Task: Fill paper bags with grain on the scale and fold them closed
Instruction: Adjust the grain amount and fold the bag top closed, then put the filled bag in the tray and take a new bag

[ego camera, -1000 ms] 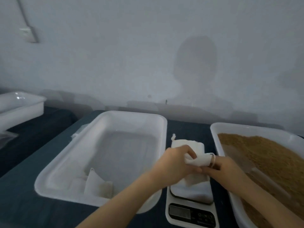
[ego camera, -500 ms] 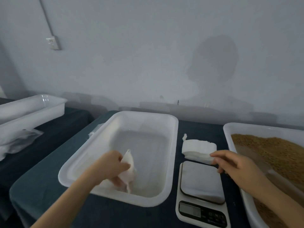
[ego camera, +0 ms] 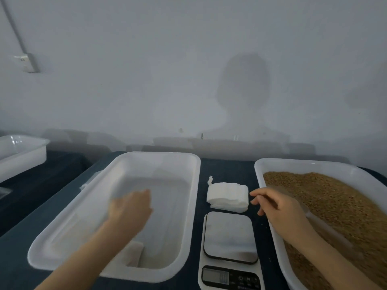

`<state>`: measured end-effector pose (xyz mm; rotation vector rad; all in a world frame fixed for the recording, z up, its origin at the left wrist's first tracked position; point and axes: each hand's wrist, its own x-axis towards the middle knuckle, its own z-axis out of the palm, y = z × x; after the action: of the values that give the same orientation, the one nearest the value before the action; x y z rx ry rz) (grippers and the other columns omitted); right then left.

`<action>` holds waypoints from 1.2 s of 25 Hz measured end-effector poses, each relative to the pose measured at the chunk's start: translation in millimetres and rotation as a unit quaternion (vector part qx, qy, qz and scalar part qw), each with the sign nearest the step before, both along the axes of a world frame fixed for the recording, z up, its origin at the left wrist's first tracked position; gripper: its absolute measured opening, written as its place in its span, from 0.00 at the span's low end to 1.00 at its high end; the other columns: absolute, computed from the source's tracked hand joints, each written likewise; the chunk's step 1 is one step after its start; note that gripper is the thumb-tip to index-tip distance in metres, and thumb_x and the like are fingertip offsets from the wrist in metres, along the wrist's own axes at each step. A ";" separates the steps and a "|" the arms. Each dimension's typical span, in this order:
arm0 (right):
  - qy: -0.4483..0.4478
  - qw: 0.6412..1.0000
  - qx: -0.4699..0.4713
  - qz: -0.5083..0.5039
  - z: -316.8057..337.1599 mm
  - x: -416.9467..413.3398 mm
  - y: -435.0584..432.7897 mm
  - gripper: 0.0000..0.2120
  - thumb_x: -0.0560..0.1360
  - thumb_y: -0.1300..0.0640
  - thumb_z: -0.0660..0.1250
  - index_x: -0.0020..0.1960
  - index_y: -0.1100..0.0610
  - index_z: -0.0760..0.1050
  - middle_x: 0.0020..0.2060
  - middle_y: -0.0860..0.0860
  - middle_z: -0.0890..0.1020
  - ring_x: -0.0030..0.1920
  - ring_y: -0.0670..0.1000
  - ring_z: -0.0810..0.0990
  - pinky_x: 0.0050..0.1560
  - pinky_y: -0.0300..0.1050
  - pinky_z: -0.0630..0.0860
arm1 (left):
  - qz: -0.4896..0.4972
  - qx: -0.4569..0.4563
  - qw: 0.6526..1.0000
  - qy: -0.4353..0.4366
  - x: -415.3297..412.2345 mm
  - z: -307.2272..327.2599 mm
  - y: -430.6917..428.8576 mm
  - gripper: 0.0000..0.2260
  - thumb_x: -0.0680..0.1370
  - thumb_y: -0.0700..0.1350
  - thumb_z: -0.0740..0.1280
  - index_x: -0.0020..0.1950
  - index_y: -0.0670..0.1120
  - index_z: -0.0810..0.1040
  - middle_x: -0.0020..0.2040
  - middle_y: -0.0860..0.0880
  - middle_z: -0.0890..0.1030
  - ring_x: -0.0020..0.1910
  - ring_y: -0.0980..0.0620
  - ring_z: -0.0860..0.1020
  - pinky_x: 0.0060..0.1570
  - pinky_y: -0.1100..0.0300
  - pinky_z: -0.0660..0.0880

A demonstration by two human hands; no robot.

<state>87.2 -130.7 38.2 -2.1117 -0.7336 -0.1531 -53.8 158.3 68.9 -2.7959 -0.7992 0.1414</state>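
Hovering left hand (ego camera: 129, 208) is over the middle of the large white rectangular plastic tray (ego camera: 194, 206), back up, fingers loosely extended. It's motion-blurred, and nothing shows in its grasp. One folded white paper bag (ego camera: 134, 254) lies at that tray's 6 o'clock end, partly behind the left forearm.

Right hand (ego camera: 280, 208) is relaxed and empty, fingers slightly curved. Its fingertips (ego camera: 252, 193) are just beside the 3 o'clock edge of the stack of flat white paper bags (ego camera: 227, 197); can't tell if they touch.

The stack lies on the dark blue tablecloth (ego camera: 226, 166), at 12 o'clock from the white digital kitchen scale (ego camera: 230, 237), just beside it. Scale display is too blurred to read.

The large tray is at the scale's 9 o'clock. At 3 o'clock, a second white plastic tray (ego camera: 259, 185) holds brown grain (ego camera: 335, 206); the right forearm crosses its near rim. A third white plastic tray (ego camera: 21, 151) sits well apart at 10 o'clock.
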 end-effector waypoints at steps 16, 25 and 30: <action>0.016 0.997 -0.018 -0.076 0.9 13.0 -2.4 0.09 0.78 0.60 0.62 0.50 0.46 0.76 0.40 0.41 0.79 0.37 0.40 0.78 0.37 0.30 0.74 | -0.245 -0.084 0.960 0.104 199.1 -62.9 -86.6 0.09 0.78 0.34 0.60 0.57 0.37 0.75 0.56 0.40 0.76 0.54 0.41 0.77 0.53 0.52 0.70; 0.040 0.996 0.007 -0.077 0.6 11.8 -3.6 0.08 0.79 0.59 0.60 0.51 0.48 0.76 0.43 0.43 0.80 0.39 0.41 0.80 0.39 0.33 0.76 | -0.057 -0.595 0.699 -0.393 150.1 -24.5 -78.4 0.12 0.83 0.42 0.56 0.50 0.40 0.77 0.39 0.48 0.82 0.37 0.50 0.79 0.36 0.64 0.73; 0.354 0.915 0.180 0.075 4.5 4.2 14.4 0.14 0.75 0.49 0.63 0.54 0.56 0.79 0.45 0.53 0.85 0.44 0.52 0.84 0.41 0.40 0.79 | -0.023 -0.911 0.290 -0.291 85.2 -20.4 -96.7 0.14 0.79 0.44 0.60 0.63 0.42 0.76 0.59 0.41 0.81 0.57 0.44 0.80 0.47 0.55 0.80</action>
<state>91.4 -116.3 42.7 -1.5780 -0.3799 0.5046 31.4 61.6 48.5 -5.4063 -0.6343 -0.2445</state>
